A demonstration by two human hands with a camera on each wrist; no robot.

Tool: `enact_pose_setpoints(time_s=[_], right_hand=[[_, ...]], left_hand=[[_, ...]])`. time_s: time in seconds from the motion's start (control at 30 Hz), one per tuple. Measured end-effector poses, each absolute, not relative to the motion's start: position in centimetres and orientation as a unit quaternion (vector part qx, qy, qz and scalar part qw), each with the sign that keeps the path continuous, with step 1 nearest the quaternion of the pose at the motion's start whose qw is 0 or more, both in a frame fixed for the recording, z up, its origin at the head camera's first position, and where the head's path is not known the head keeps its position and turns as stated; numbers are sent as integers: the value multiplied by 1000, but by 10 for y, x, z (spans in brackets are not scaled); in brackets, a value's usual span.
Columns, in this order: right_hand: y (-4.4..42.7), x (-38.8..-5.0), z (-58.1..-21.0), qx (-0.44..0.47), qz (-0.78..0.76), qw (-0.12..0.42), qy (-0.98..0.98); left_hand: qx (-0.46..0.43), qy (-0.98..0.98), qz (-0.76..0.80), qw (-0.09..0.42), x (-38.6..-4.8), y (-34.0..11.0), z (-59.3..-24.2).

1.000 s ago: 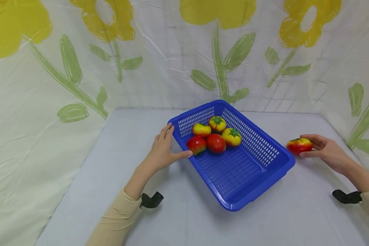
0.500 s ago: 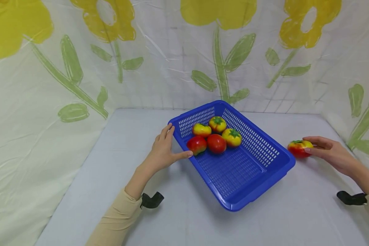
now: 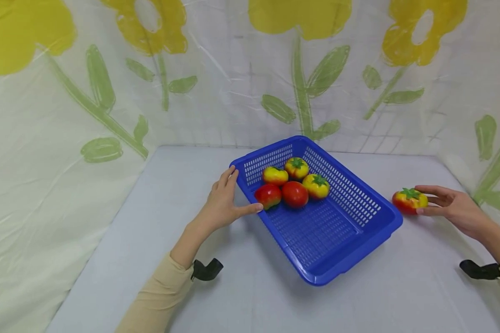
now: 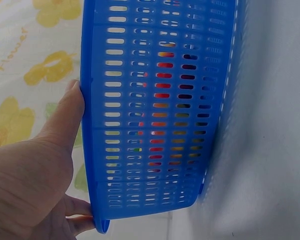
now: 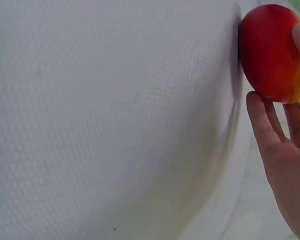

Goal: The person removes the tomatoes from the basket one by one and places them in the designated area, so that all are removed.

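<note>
As far as you can judge from how things lie, five tomatoes are inside your blue basket (image 3: 360, 247) and one is outside it. That one, a red-and-yellow tomato (image 3: 409, 202), sits to the right of the basket, near its right corner but apart from it; you cannot quite tell whether it touches the surface (image 3: 150, 222). Your right hand (image 3: 458, 207) pinches it between thumb and fingers. Your left hand (image 3: 218, 206) has its fingers spread, with thumb and fingertips touching the basket's left rim. In there, a front red tomato (image 3: 268, 196) and another red tomato (image 3: 295, 194) lie before three yellower tomatoes (image 3: 275, 176), all grouped toward the far left end. The basket stands at an angle, and its raised rim comes between the outside tomato and those five. A flower-printed cloth (image 3: 216, 106) hangs behind, and you have a black wrist camera (image 3: 207, 269) at your left sleeve.
</note>
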State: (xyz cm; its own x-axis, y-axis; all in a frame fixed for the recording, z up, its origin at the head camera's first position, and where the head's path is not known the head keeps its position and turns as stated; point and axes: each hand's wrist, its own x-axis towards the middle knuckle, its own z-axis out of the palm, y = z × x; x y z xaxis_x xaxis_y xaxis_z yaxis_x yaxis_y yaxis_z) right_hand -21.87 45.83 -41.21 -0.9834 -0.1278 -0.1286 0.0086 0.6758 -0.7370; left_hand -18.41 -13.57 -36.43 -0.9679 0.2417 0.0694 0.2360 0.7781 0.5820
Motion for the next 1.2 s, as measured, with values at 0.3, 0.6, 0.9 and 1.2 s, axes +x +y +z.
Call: enact_pose_setpoints(time_s=[0.3,0.6,0.9,1.2], right_hand=[[457,-215,-411,-70,-429,96,895],[450,-220,-414,-108,-454,100,879],[439,-222,-414,-130,-448,114,877],[431,-224,-414,-137,-461,131,867]], left_hand=[[124,946,299,13,-183,-136,-362],[122,944,305,11,-182,-138,-362],[125,943,309,7,-183,-136,-363],[123,943,309,14,-184,-134,-362]])
